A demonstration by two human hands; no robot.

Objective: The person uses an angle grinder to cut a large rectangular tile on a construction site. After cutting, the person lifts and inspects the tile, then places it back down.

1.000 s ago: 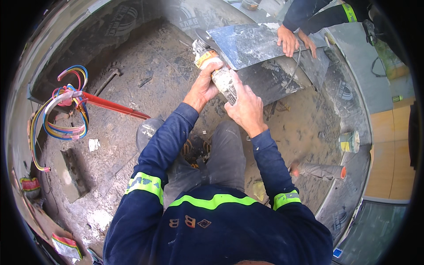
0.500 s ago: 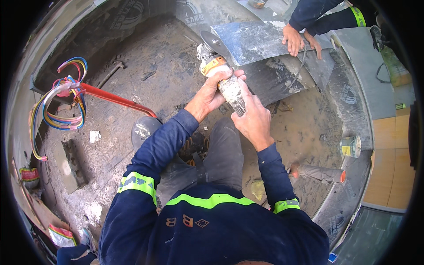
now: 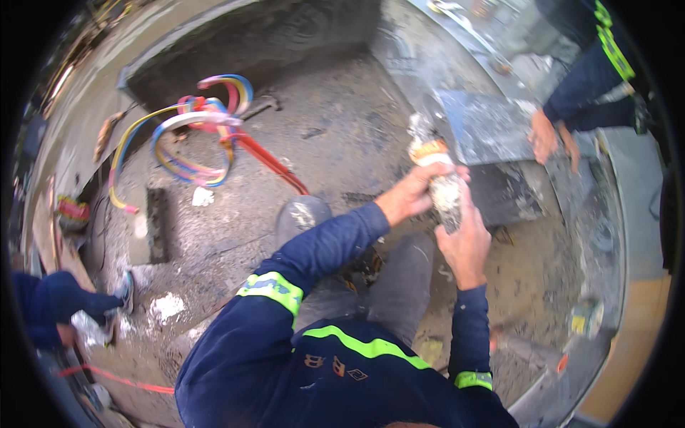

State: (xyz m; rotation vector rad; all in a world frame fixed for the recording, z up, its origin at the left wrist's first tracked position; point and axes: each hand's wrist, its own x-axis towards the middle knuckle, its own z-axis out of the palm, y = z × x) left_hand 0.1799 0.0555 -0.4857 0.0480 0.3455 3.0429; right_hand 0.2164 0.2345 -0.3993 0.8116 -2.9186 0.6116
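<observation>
Both my hands are closed round a dusty angle grinder (image 3: 430, 151) with an orange band behind its head. My left hand (image 3: 417, 192) grips it just below the band. Lower down, my right hand (image 3: 469, 241) wraps the whitened rear of the body. The cutting disc (image 3: 432, 110) points away from me and looks blurred. Beside it lies the corner of a blue-grey sheet (image 3: 481, 127), over a darker sheet (image 3: 503, 191). A co-worker's hands (image 3: 544, 139) rest at the sheet's right side. I cannot tell whether the disc touches the sheet.
Coloured conduits (image 3: 163, 153) loop from a red pipe (image 3: 270, 162) at left. Near them are a concrete block (image 3: 153, 227) and a metal bar (image 3: 261, 107). A tub (image 3: 586, 319) and a grey pipe (image 3: 528, 351) lie at right. Another person's leg (image 3: 78, 294) shows at far left.
My view has swung left, so the scene sits further right and is blurred. More of the person at far left shows. The grinder stays in both my hands.
</observation>
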